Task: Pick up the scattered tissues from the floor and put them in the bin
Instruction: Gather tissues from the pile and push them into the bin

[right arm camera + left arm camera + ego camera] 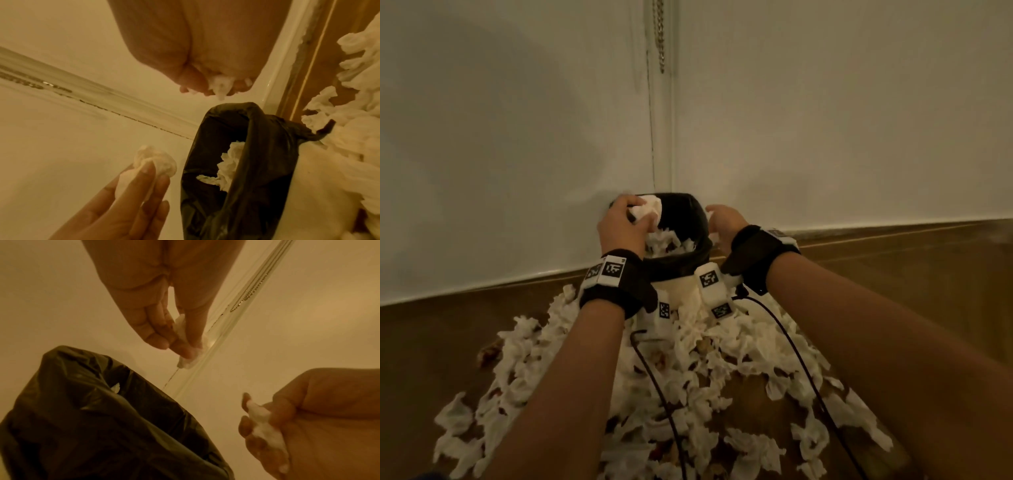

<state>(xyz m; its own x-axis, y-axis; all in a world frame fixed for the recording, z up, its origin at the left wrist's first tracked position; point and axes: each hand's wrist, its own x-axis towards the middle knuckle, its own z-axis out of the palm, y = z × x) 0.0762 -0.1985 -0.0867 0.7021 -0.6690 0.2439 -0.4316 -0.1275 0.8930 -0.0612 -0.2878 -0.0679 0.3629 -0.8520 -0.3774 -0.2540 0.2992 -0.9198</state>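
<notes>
Head view showed the left hand (621,219) pinching a crumpled tissue (649,209) over the bin (681,236), the right hand (722,221) clutching a smaller wad (711,216) at the rim. Best would be spreading the fingers squarely over the black liner (678,263), lest tissues join the pile on the floor (688,377).

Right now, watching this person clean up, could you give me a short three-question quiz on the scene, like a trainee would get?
1. True or false: the bin has a black liner.
2. What does the left hand hold?
3. Where do most tissues lie: A in the bin, B on the floor, C on a table?

Key: 1 true. 2 a crumpled tissue. 3 B; the scattered tissues cover the floor in front of the bin.
</notes>
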